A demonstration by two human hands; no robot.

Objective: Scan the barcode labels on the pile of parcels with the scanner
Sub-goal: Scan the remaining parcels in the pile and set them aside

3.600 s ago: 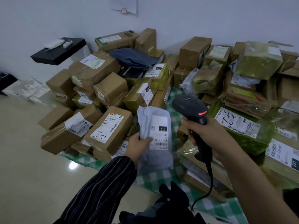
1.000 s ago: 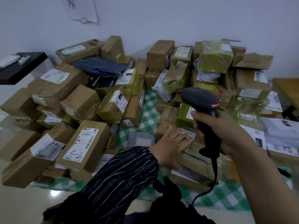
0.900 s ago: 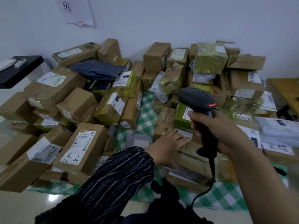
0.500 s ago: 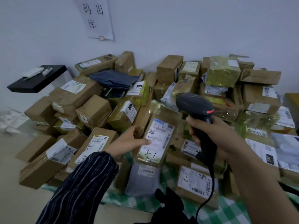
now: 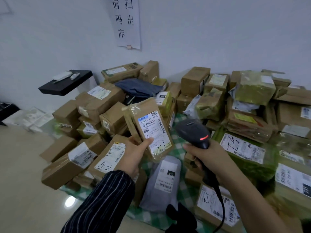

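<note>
My left hand (image 5: 133,153) grips a flat brown parcel (image 5: 148,126) wrapped in clear tape, held upright above the pile. Its white barcode label (image 5: 154,130), marked "3-1" by hand, faces me, and my thumb lies on the label's lower edge. My right hand (image 5: 207,157) grips the handle of the black scanner (image 5: 193,132), just right of the parcel. A red light glows on the scanner's head, and its cable (image 5: 220,204) hangs down. A grey mailer bag (image 5: 161,180) with a label lies below the held parcel.
Cardboard boxes and green-wrapped parcels are piled on a green checked cloth (image 5: 181,118) against the white wall. A box marked "5-2" (image 5: 107,158) lies at the left. A black shelf (image 5: 67,83) sticks out at the far left. A paper sign (image 5: 126,22) hangs on the wall.
My left hand put the grey mailer down, reached into the pile and lifted the flat brown parcel. It now holds it higher and more upright beside the scanner.
</note>
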